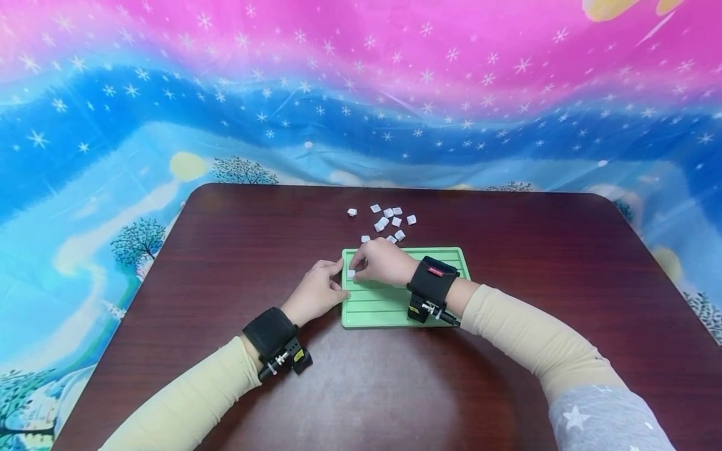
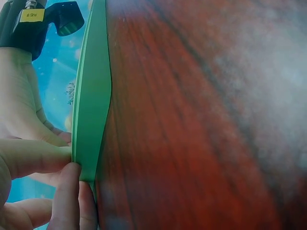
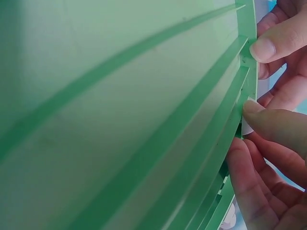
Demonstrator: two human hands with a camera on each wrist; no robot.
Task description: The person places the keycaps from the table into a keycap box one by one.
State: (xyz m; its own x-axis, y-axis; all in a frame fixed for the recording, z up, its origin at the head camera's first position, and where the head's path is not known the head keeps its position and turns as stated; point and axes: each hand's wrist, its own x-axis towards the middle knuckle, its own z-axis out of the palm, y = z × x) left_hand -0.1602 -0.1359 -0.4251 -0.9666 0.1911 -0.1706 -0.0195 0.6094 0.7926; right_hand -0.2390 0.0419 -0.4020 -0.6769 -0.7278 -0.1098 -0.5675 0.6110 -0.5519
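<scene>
Bench (image 1: 451,388): dark, glossy wood grain. Green tray (image 1: 372,317), rectangular, ridged lengthwise; black wristband (image 1: 431,280) hides part of its right side. Left hand (image 1: 317,291) grips tray's left edge. Right hand (image 1: 386,262) reaches across, pinching. Loose white tiles (image 1: 397,222) scattered beyond far rim. Pinched tile (image 1: 351,274): small, white, at tray's left end.

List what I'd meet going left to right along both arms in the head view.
Cream left sleeve → black left wristband → left hand → small white tile pinched in the fingers → right hand → black right wristband → cream right sleeve → grey star-patterned sleeve.
</scene>
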